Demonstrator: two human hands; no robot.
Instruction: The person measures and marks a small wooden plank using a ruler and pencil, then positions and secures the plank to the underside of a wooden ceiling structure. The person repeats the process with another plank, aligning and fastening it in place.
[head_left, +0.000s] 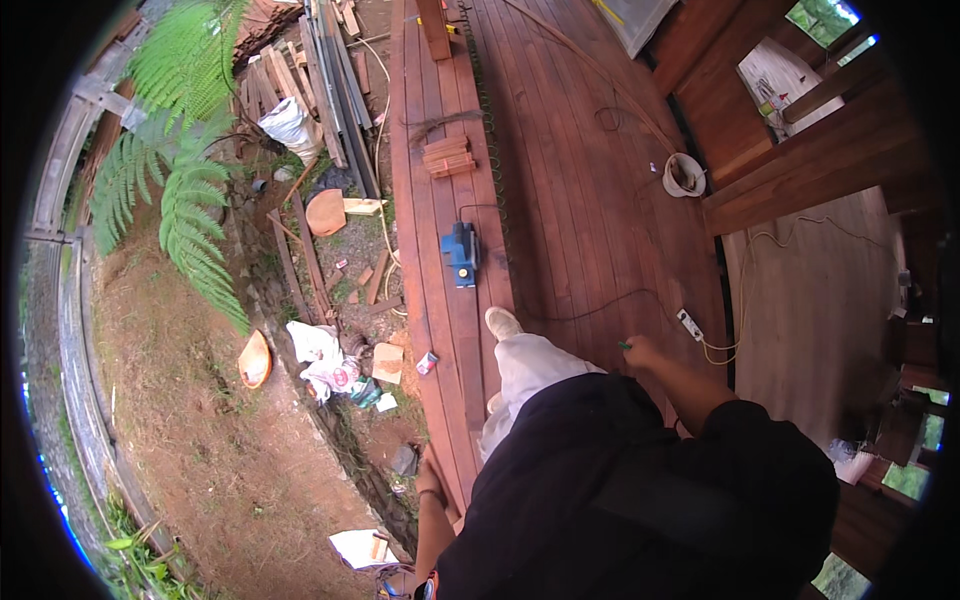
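My left hand (429,478) rests at the left edge of the wooden deck (455,400), fingers stretched along the boards and holding nothing. Out to the right, my right hand (643,353) is closed around a small green object (625,345), too small to name. A blue electric planer (461,254) lies on the raised deck strip ahead of my shoe (502,322). Nearer to my left hand, a red and white can (427,363) sits on the same boards.
Short wood pieces (448,157) are stacked beyond the planer. A power strip (690,325) with a yellowish cord lies at the right, and a white bucket (684,175) stands farther back. Below the deck's left edge are lumber (340,90), bags (318,355) and ferns (190,210).
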